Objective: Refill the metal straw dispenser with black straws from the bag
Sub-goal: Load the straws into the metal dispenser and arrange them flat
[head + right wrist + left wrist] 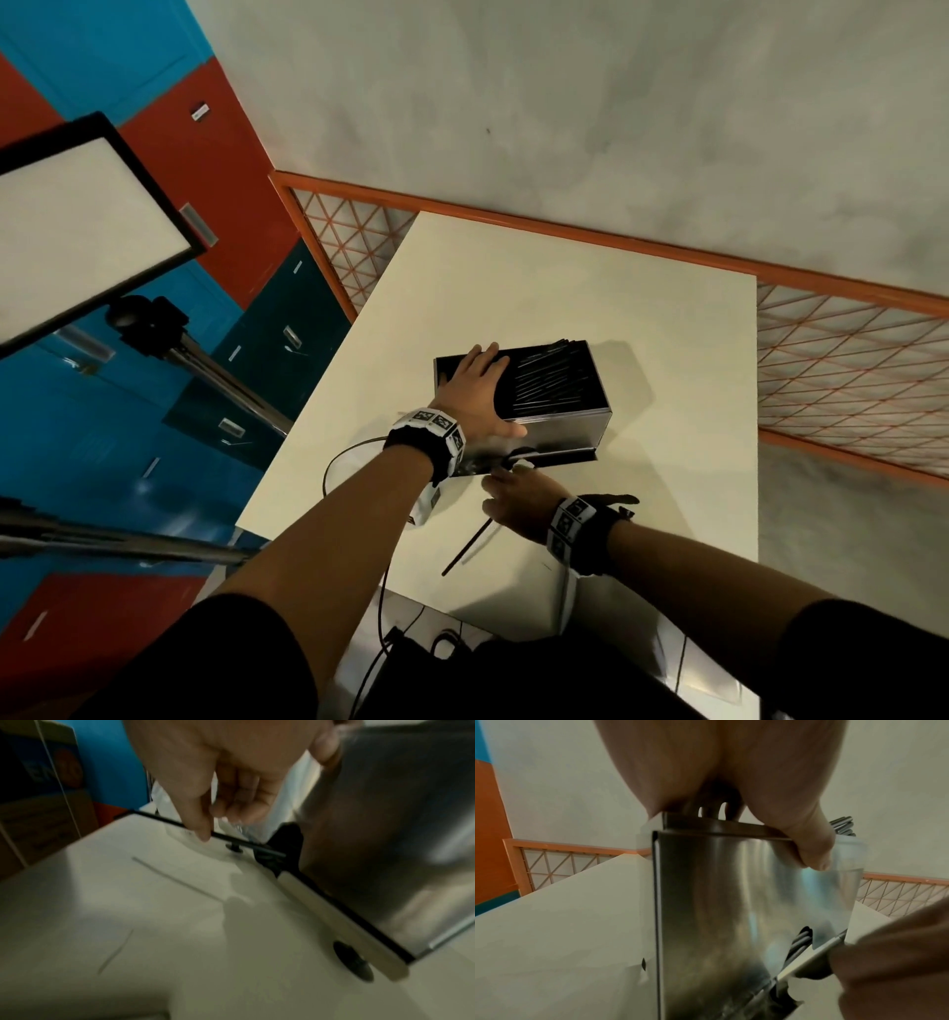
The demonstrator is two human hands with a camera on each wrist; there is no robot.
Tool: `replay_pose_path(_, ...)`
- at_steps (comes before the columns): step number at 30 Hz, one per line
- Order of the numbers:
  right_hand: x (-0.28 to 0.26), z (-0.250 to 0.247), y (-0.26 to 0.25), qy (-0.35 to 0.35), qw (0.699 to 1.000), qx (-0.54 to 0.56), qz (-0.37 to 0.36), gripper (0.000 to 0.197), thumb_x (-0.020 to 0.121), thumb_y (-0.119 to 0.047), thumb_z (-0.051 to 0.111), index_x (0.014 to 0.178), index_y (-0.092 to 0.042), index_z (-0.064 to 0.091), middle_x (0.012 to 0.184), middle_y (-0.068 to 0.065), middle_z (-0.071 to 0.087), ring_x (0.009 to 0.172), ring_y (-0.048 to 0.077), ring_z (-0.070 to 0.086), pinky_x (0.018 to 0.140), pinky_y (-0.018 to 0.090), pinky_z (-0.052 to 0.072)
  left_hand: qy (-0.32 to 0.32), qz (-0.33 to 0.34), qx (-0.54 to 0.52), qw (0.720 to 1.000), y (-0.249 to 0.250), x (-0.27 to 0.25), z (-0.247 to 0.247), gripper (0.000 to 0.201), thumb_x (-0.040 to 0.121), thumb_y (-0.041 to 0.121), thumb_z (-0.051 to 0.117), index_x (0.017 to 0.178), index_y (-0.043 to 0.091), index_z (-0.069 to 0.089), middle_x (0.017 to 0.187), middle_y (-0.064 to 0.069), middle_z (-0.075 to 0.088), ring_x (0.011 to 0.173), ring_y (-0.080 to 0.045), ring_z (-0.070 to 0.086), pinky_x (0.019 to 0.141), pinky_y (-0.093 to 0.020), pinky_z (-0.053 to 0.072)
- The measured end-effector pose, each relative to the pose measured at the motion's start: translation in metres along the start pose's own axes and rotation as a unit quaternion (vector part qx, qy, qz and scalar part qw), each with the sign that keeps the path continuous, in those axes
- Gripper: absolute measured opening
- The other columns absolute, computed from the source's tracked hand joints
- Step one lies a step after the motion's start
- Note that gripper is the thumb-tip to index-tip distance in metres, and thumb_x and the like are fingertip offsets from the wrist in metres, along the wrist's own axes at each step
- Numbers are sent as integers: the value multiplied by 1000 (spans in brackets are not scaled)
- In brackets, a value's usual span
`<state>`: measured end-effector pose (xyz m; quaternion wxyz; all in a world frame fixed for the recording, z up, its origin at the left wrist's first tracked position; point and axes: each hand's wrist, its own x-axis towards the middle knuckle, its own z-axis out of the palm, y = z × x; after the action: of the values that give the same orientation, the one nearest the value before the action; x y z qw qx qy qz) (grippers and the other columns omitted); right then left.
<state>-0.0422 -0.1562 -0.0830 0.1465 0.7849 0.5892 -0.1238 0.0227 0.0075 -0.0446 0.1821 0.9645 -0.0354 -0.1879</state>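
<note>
The metal straw dispenser (560, 437) (718, 902) (385, 821) stands on the white table (616, 318). Several black straws (549, 380) lie across its open top. My left hand (477, 390) lies flat on the top's left part, fingers straight, with its thumb (816, 850) over the front edge. My right hand (518, 498) is at the dispenser's lower front and pinches one black straw (467, 545) (231, 839) between thumb and fingers. More straws (800, 943) show in the front slot. Crinkled clear plastic (239, 825) shows behind the right fingers.
An orange mesh railing (847, 370) borders the table at the back and right. A light panel (77, 216) on a stand and a tripod pole (102, 539) are at the left. A thin cable (334, 462) loops off the table's left edge.
</note>
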Motion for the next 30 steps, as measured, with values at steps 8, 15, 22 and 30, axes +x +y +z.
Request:
replay_pose_path(8, -13, -24, 7, 1, 997, 79, 18, 28, 96, -21, 48, 100, -4, 69, 102, 19, 69, 104, 39, 62, 84, 48, 53, 33, 17, 25, 999, 4, -15, 19, 118, 70, 71, 74, 161, 25, 15, 168, 11, -11, 154, -15, -14, 122, -62, 8)
replay_pose_path(15, -51, -72, 51, 37, 985, 142, 88, 20, 95, -26, 48, 110, -24, 61, 106, 1, 63, 89, 27, 65, 69, 42, 55, 84, 49, -58, 994, 6, -26, 8, 67, 98, 55, 53, 154, 22, 38, 167, -4, 17, 155, -22, 8, 123, -57, 10)
replay_pose_path(22, -56, -108, 122, 70, 967, 135, 206, 9, 95, -30, 50, 99, -30, 58, 97, -4, 61, 84, 24, 61, 65, 35, 46, 171, 118, -120, 971, 21, -37, 5, 32, 107, 25, 46, 131, 11, 62, 124, -7, 64, 115, -23, 55, 97, -34, 44)
replay_pose_path(30, -55, -108, 148, 65, 952, 186, 234, 14, 95, -33, 57, 104, -31, 68, 101, -4, 68, 87, 21, 63, 76, 36, 52, 198, 82, -104, 971, 6, -32, 21, 26, 100, 5, 54, 122, 4, 68, 106, -17, 64, 92, -37, 62, 80, -43, 53)
